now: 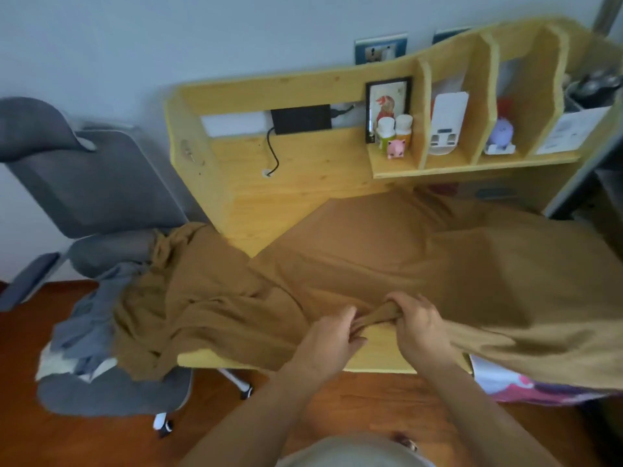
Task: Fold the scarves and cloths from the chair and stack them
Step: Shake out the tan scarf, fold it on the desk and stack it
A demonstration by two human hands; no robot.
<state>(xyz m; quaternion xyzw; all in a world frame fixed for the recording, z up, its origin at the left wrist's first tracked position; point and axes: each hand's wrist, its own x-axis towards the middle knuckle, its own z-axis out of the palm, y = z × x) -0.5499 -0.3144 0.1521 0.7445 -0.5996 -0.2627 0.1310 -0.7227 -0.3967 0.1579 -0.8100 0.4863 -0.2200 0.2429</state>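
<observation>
**Item: brown cloth, spreading before first fold**

Handling advice: find one straight edge along the near side of the desk (303,183), draw it taut between both hands, and pull the trailing end off the chair (101,389) before folding.

Location: brown cloth (387,251) lies over the desk, its left end draped onto the chair seat beside a grey cloth (87,332). Left hand (328,338) and right hand (419,323), close together at the near edge, each grip a gathered bunch of it.

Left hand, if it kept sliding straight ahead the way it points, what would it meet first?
Probably the right hand: the left hand points up and right along the brown cloth both grip, and the bunched fold between them is all that separates them.
</observation>
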